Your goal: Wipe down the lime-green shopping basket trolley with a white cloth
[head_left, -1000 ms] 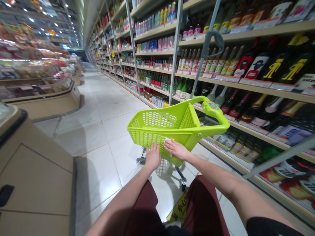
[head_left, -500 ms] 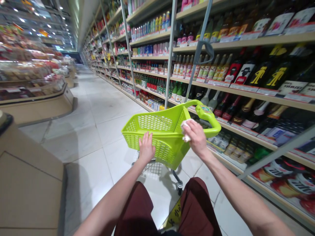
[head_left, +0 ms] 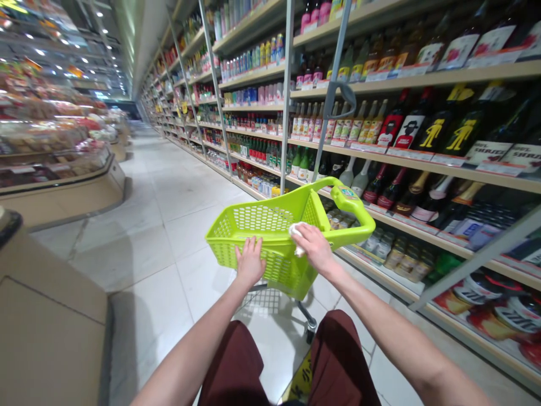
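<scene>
Resting our left hand, fingers flat and slightly apart, against the near edge of the lime-green perforated plastic shopping cart, we hold a crumpled white cloth under the curled fingers of our right hand, at that same edge, closer to the handle. The cart stands on the pale tiled floor, near its right edge, beside beige bottle-lined shelving.

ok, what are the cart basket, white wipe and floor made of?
Cart basket: probably moulded plastic, satin; even green, rounded edges, neat holes.
White wipe: fabric or paper, can't tell; matte, crumpled.
Floor: polished stone or tile, likely; blurry reflections, straight joints.
</scene>
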Demonstrator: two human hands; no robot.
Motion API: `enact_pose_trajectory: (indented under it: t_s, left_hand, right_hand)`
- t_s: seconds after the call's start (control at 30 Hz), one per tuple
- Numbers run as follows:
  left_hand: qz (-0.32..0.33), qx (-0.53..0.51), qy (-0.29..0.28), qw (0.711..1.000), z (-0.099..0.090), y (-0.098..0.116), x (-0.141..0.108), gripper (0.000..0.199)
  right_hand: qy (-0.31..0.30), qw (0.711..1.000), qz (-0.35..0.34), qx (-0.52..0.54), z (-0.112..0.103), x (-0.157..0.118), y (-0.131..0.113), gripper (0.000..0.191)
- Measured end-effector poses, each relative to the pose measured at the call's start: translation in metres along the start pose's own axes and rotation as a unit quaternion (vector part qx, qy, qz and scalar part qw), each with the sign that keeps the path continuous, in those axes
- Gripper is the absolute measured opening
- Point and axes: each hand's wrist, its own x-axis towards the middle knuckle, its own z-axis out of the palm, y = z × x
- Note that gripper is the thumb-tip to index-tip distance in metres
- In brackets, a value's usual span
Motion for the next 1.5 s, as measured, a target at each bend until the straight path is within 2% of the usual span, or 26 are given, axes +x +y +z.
enact_pose_trajectory:
  t_s: [0.1,0.17,0.3,0.37,0.43,0.53,0.7,0.8,0.9,0.97,1.1,1.17,1.23,1.3,1.37,1.43,1.5]
  left_hand:
    - [-0.006,-0.038,0.006,0.999,-0.006,0.008,-0.001,0.058]
    - [0.004,-0.091,0.023,0.996,-0.013,0.025,0.002,0.053]
    - [0.123,-0.229,0.053,0.964,-0.028,0.082,0.019,0.052]
    - [0.164,-0.274,0.026,0.947,-0.032,0.108,0.027,0.055]
    - [0.175,-0.300,0.001,0.938,-0.034,0.124,0.033,0.055]
    - [0.169,-0.309,0.009,0.936,-0.035,0.134,0.037,0.050]
    - [0.154,-0.308,0.000,0.939,-0.044,0.143,0.039,0.040]
    - [0.167,-0.309,-0.035,0.936,-0.050,0.144,0.040,0.047]
    - [0.192,-0.311,-0.074,0.928,-0.053,0.143,0.043,0.053]
    - [0.201,-0.288,-0.061,0.934,-0.053,0.143,0.046,0.051]
    - [0.201,-0.228,-0.012,0.953,-0.048,0.143,0.048,0.031]
    - [0.200,-0.199,0.004,0.959,-0.045,0.130,0.046,0.027]
    - [0.188,-0.168,0.004,0.968,-0.040,0.103,0.043,0.027]
    - [0.136,-0.132,-0.002,0.982,-0.036,0.072,0.039,0.030]
    - [0.080,-0.100,-0.001,0.992,-0.032,0.051,0.036,0.031]
    - [0.079,-0.092,0.003,0.993,-0.030,0.050,0.034,0.032]
    - [0.121,-0.105,0.013,0.987,-0.030,0.066,0.035,0.034]
  right_hand:
    - [0.019,0.997,0.063,-0.029,-0.028,-0.012,0.027,0.025]
    - [0.016,0.995,0.095,-0.040,-0.038,-0.016,0.034,0.027]
    - [-0.020,0.994,0.110,0.006,-0.032,-0.009,0.019,0.048]
    - [-0.043,0.992,0.114,0.043,-0.030,-0.005,0.012,0.062]
    - [-0.065,0.989,0.119,0.054,-0.036,-0.006,0.012,0.070]
    - [-0.084,0.988,0.125,0.023,-0.053,-0.015,0.026,0.068]
    - [-0.074,0.983,0.165,-0.020,-0.065,-0.027,0.041,0.047]
    - [-0.055,0.985,0.166,-0.016,-0.061,-0.024,0.039,0.038]
    - [-0.019,0.987,0.160,-0.004,-0.055,-0.023,0.037,0.039]
    - [-0.002,0.988,0.153,-0.002,-0.049,-0.022,0.038,0.040]
    - [0.033,0.986,0.160,-0.039,-0.041,-0.024,0.047,0.033]
    - [0.036,0.983,0.167,-0.065,-0.039,-0.026,0.053,0.033]
    - [0.022,0.983,0.165,-0.078,-0.039,-0.027,0.058,0.032]
    - [0.009,0.983,0.162,-0.083,-0.040,-0.027,0.060,0.028]
    - [0.003,0.983,0.166,-0.081,-0.039,-0.023,0.056,0.025]
    - [-0.012,0.984,0.167,-0.066,-0.035,-0.015,0.045,0.024]
    - [-0.035,0.985,0.163,-0.045,-0.030,-0.006,0.031,0.023]
